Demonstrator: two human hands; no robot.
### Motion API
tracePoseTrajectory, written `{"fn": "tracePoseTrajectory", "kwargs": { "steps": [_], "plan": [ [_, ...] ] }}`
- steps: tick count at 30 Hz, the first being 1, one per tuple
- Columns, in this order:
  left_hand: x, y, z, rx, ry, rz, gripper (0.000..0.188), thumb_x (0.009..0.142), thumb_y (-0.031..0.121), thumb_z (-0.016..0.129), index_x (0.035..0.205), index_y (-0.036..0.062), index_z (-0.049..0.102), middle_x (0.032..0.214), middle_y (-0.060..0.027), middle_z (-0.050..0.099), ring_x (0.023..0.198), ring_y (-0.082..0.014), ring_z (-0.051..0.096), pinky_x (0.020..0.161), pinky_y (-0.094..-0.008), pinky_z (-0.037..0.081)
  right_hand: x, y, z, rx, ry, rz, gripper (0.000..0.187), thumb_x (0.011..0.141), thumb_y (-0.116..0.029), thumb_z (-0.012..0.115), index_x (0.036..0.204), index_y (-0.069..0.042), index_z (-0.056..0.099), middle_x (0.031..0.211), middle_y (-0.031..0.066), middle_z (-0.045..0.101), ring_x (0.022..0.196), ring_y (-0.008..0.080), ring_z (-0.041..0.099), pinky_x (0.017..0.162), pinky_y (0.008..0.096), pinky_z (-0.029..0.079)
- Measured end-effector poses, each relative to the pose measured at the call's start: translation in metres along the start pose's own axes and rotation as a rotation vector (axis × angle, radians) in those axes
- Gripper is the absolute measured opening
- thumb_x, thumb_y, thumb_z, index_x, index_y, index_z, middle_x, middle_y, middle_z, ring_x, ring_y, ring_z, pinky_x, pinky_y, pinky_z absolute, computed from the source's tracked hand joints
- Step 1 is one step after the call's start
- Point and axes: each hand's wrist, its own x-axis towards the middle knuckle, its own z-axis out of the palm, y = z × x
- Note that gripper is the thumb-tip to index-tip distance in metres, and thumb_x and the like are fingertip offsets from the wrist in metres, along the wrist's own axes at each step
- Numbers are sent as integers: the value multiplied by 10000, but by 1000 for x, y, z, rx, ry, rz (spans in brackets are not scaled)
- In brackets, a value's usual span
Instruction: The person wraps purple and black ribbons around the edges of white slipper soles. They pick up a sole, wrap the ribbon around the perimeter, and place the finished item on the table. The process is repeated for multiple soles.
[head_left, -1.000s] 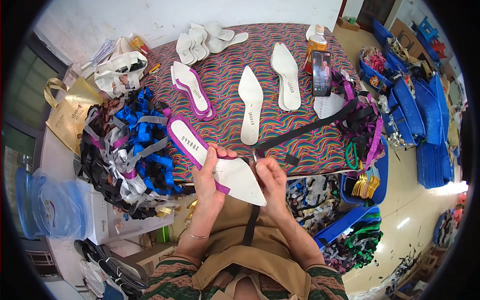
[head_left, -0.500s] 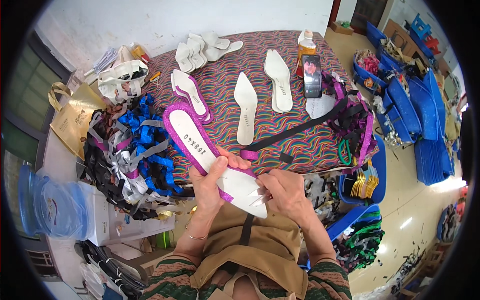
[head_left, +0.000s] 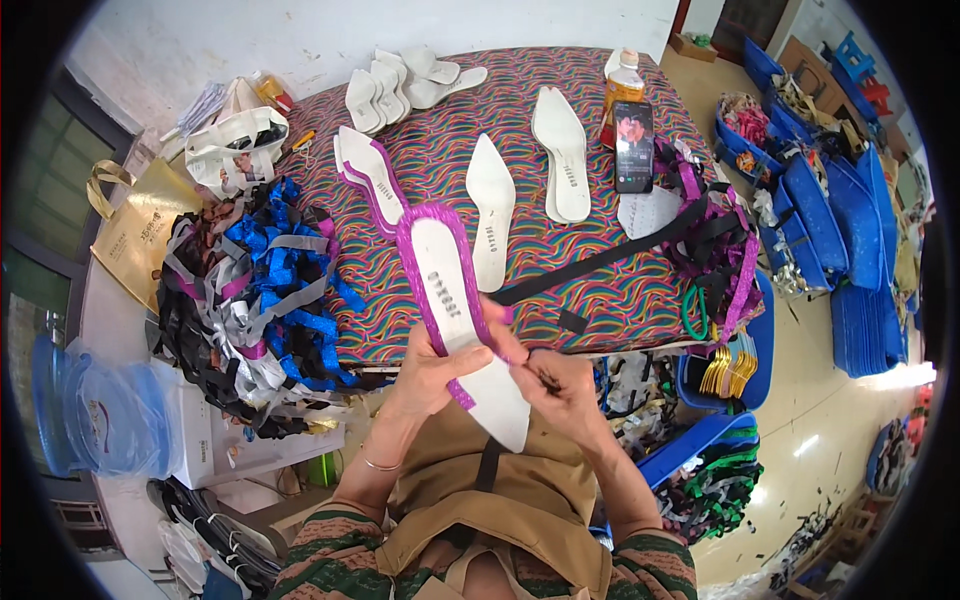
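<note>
In my left hand [head_left: 432, 372] is a white pointed shoe insole [head_left: 447, 285], its rounded end up and its tip toward me. Glittery purple strip edges the rounded end and part of the sides; the tip is bare white. My right hand [head_left: 562, 388] is closed beside the insole's right edge, around small scissors whose blades are mostly hidden now. A black strip [head_left: 600, 265] runs across the table to my left fingers, its purple face showing at the end. Purple-edged insoles [head_left: 372, 185] and a bare white insole [head_left: 490, 205] lie beyond.
The table has a patterned cloth [head_left: 450, 125]. A phone [head_left: 633, 150] leans on a bottle [head_left: 625, 80] at the back right. More white insoles [head_left: 565, 160] lie nearby. Strip heaps hang at the left [head_left: 270, 290] and right [head_left: 715, 250]. Blue bins [head_left: 810, 210] stand on the floor.
The insole has turned more upright, and its tip has swung toward me. My right hand has turned, so the metal blades seen before are mostly hidden. The view has shifted slightly.
</note>
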Motion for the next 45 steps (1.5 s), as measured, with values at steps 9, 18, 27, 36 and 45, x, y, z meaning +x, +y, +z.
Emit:
{"fn": "tracePoseTrajectory", "kwargs": {
  "steps": [9, 18, 27, 36, 45],
  "plan": [
    [-17, -13, 5, 395, 6, -259, 137, 913, 92, 635, 896, -41, 661, 781, -76, 678, 727, -141, 645, 686, -285, 521, 67, -29, -51, 14, 41, -12, 295, 880, -166, 527, 652, 14, 577, 558, 16, 488, 522, 63, 416, 473, 265, 307],
    [-22, -16, 16, 502, 33, -266, 163, 933, 108, 622, 967, -45, 666, 789, -71, 683, 726, -119, 640, 644, -264, 520, 80, -19, -30, 168, 96, -48, 205, 860, -139, 696, 739, 5, 616, 624, 57, 571, 546, 111, 524, 515, 288, 406],
    [-25, -27, -5, 366, 249, -318, 420, 1017, 308, 450, 923, -32, 678, 747, -61, 673, 633, -96, 605, 566, -236, 468, 28, 0, 13, 726, 151, 386, 150, 880, -7, 653, 1023, 5, 612, 802, -4, 626, 673, 23, 562, 549, 206, 433],
    [3, -19, 8, 288, 282, -438, 455, 1015, 335, 421, 814, -19, 624, 765, -169, 673, 567, -243, 658, 504, -357, 543, 18, 28, -13, 822, -159, 384, 379, 907, -134, 632, 1242, 14, 533, 998, 51, 626, 826, 125, 592, 736, 263, 481],
    [13, -55, 7, -169, -199, -526, 741, 922, 687, 331, 1035, -15, 540, 698, -149, 599, 567, -277, 622, 550, -351, 517, 76, 28, -14, 946, 354, 187, 299, 969, -311, 581, 820, -52, 565, 659, -33, 529, 541, 20, 449, 469, 219, 411]
  ]
}}
